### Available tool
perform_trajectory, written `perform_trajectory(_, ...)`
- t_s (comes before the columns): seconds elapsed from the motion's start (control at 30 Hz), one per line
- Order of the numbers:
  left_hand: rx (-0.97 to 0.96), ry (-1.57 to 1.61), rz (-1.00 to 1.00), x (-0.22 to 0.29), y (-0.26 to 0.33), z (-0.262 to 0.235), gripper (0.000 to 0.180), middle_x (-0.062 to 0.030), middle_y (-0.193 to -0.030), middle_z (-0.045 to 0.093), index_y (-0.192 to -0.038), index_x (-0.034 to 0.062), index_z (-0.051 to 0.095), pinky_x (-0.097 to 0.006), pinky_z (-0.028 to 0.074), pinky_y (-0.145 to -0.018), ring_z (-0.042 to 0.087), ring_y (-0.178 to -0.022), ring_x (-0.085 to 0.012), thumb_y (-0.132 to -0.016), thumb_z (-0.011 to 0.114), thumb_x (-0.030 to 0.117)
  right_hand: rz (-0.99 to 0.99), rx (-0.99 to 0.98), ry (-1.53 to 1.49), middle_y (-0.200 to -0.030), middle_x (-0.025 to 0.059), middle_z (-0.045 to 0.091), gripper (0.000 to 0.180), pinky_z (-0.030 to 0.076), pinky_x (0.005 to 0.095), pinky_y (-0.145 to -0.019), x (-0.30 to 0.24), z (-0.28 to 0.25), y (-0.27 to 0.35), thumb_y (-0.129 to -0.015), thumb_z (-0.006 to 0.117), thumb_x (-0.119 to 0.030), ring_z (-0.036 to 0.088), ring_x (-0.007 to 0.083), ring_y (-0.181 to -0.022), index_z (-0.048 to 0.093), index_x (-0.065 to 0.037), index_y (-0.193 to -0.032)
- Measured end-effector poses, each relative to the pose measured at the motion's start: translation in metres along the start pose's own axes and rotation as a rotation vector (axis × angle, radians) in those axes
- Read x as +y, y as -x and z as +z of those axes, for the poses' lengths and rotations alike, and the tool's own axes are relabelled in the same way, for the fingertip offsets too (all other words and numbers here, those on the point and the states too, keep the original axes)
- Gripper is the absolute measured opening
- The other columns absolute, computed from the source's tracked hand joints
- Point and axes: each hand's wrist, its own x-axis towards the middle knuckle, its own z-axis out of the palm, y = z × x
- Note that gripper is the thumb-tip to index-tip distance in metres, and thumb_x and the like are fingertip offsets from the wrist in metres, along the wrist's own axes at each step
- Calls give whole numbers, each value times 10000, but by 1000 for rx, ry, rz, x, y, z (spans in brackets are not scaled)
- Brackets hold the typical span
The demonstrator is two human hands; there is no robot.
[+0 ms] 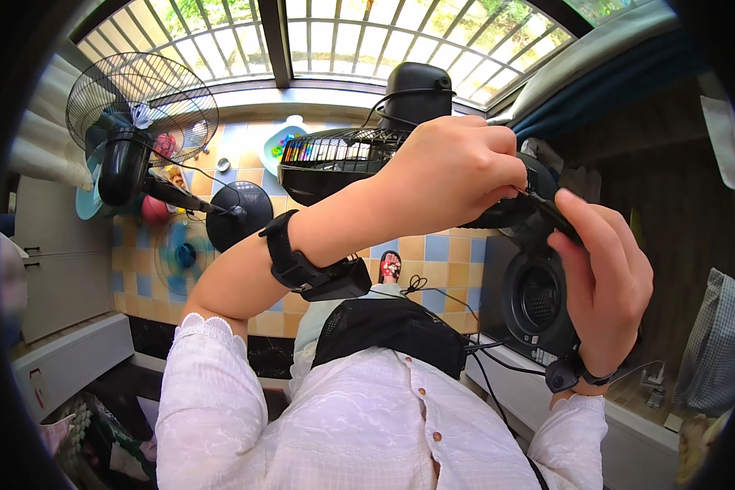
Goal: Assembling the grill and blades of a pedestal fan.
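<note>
My left hand (465, 163) reaches across in front of me, its fingers closed in a pinch around something mostly hidden by them. A thin tip shows just beyond the fingertips. From the right, my right hand (604, 278) grips a slim black piece (550, 214) between thumb and fingers; its exact kind is unclear. Its narrow end points at the left fingertips. Behind my left forearm stands a black fan with a wire cage (335, 153) and a rounded black housing (418, 94). A cord loops across that housing. Dark fan parts beneath my hands are partly covered.
Another black fan (126, 167) leans at the left, its round base (238, 216) on the tiled floor. A blue fan blade (185, 255) lies nearby. Further back is a light-blue basin (271, 167) with colourful pieces. A round-doored machine (537, 298) stands right; cables (482, 347) hang beside me.
</note>
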Motion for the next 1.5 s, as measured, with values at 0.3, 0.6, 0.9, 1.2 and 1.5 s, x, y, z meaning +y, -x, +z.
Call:
perform_trajectory(0.3, 15, 17, -24, 0, 0, 2, 110, -14, -759, 558, -772, 116, 606, -329, 459, -616, 558, -708, -218, -704, 691, 121, 74, -31, 275, -618, 63, 534, 211, 387, 275, -429, -6, 1, -2, -732, 724, -170, 512, 197, -490, 591, -24, -809)
perform_trajectory(0.6, 11, 10, -4, -3, 2, 0, 93, -13, -770, 568, -765, 107, 602, -323, 460, -622, 552, -704, -217, -721, 679, 132, -20, -1, 114, -658, 78, 538, 283, 393, 263, -451, 3, 0, -1, -690, 723, -118, 489, 207, -489, 595, -16, -920)
perform_trajectory(0.9, -21, 19, -8, 0, 0, -1, 124, -17, -782, 571, -799, 106, 609, -327, 462, -642, 555, -715, -220, -708, 690, 128, -42, -86, 235, -645, 72, 478, 253, 365, 306, -426, 6, -5, -4, -725, 683, -70, 492, 224, -495, 575, -46, -952)
perform_trajectory(1.2, -6, 15, -11, 0, 2, 1, 134, -16, -779, 567, -789, 104, 608, -329, 460, -644, 555, -721, -219, -695, 697, 139, -33, -123, 435, -579, 57, 358, 299, 280, 325, -401, -5, 0, -6, -753, 688, -289, 377, 218, -453, 505, -54, -784)
perform_trajectory(1.5, -57, -12, -17, 1, 3, -2, 98, -5, -764, 558, -760, 104, 607, -316, 457, -619, 544, -694, -204, -703, 687, 115, -154, -56, 127, -663, 100, 584, 329, 400, 296, -448, 0, -6, -7, -671, 701, -20, 549, 237, -520, 609, 13, -985)
